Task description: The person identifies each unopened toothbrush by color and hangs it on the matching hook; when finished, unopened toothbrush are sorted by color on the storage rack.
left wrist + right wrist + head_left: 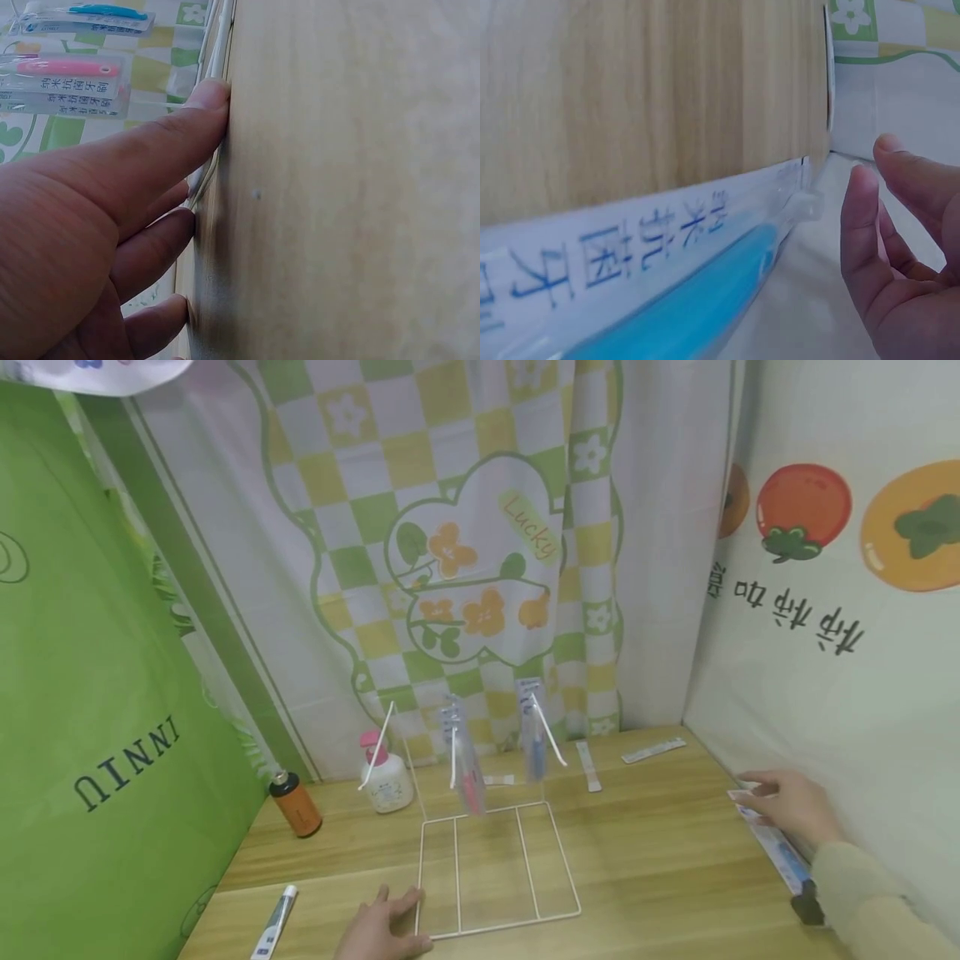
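My left hand [378, 927] rests at the left front corner of a white wire display rack [498, 929]; its spread thumb and fingers touch the base wire. In the left wrist view the thumb [206, 97] presses at the wire. From the rack's prongs hang packaged toothbrushes, a pink one [470, 781] in the middle and a blue one [534, 752] at the right. At the table's right edge my right hand [798, 810] is over a packaged blue toothbrush [780, 852]. In the right wrist view its thumb and forefinger stand apart, beside the toothbrush pack [667, 300], with nothing between them.
A pink-topped pump bottle [388, 783] and an orange bottle [297, 807] stand at the back left. A toothpaste tube [274, 922] lies at the front left. Small white packets [588, 767] lie toward the back. Printed curtains [480, 568] enclose the wooden table [660, 860].
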Tool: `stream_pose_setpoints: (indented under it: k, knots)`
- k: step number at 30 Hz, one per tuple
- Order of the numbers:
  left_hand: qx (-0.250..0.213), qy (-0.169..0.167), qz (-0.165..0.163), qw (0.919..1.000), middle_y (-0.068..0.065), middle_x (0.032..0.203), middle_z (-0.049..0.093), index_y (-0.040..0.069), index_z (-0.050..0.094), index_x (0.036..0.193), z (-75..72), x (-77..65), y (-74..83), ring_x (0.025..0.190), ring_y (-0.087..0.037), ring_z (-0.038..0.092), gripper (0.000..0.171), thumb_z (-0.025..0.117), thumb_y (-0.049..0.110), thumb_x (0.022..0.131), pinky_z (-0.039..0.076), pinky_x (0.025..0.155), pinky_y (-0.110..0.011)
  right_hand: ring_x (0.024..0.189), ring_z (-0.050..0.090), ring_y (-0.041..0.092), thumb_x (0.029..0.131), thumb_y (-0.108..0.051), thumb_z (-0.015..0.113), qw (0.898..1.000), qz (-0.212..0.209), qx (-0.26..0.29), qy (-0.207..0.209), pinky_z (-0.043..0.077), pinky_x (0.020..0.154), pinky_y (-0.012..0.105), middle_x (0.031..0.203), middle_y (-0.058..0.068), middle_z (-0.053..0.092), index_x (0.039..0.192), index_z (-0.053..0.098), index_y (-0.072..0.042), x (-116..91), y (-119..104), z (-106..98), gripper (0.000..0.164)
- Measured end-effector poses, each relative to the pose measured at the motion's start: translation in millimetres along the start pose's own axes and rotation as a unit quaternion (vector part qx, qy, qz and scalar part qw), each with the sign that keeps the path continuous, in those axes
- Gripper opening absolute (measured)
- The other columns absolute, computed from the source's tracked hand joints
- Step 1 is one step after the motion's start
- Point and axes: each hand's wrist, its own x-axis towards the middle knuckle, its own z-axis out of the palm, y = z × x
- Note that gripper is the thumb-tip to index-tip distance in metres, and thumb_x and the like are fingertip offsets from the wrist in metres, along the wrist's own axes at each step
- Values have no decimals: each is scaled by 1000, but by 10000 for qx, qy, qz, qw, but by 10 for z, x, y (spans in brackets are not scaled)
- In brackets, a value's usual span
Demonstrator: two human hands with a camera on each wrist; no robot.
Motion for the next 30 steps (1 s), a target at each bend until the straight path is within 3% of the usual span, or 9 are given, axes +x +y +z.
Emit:
stream_pose_setpoints:
  k: [4, 9, 15, 25, 30]
  knots:
    - [-35, -60, -10, 10000, -38, 153, 50, 17, 67, 148, -10, 4, 10, 134, -82, 31, 81, 95, 47, 77, 23, 100, -95, 74, 72, 26, 93, -27, 84, 9989, -36, -473, 4, 61, 67, 42, 106, 31, 75, 135, 66, 10, -13, 82, -30, 59]
    - [-5, -49, -31, 10000, -39, 153, 50, 17, 68, 147, -10, 3, 13, 133, -82, 32, 82, 95, 48, 77, 23, 100, -95, 59, 69, 23, 93, -19, 81, 9995, 230, -146, -181, 56, 59, 34, 94, 18, 77, 138, 61, 13, -42, 146, 18, 59]
    - [-11, -23, -43, 10000, -38, 152, 51, 17, 68, 147, -9, 3, 13, 133, -82, 32, 82, 95, 49, 76, 24, 100, -95, 59, 67, 21, 94, -11, 73, 9983, 479, -25, -320, 50, 54, 30, 71, 0, 70, 140, 55, 18, -59, 121, 54, 57]
    - [23, -13, -8, 10000, -36, 151, 54, 18, 69, 146, 9, 25, -19, 133, -82, 33, 82, 95, 50, 76, 25, 99, -95, 57, 67, 18, 93, -9, 71, 9973, 603, -58, -413, 50, 51, 29, 65, -1, 69, 133, 59, 19, -48, 86, 64, 51]
    - [84, 109, -60, 9999, -41, 152, 49, 21, 70, 146, 29, 22, -29, 128, -85, 34, 82, 96, 51, 74, 27, 98, -95, 59, 65, 18, 90, -13, 77, 9978, 365, -423, -346, 52, 55, 32, 80, 11, 74, 129, 65, 15, -13, 157, 64, 49]
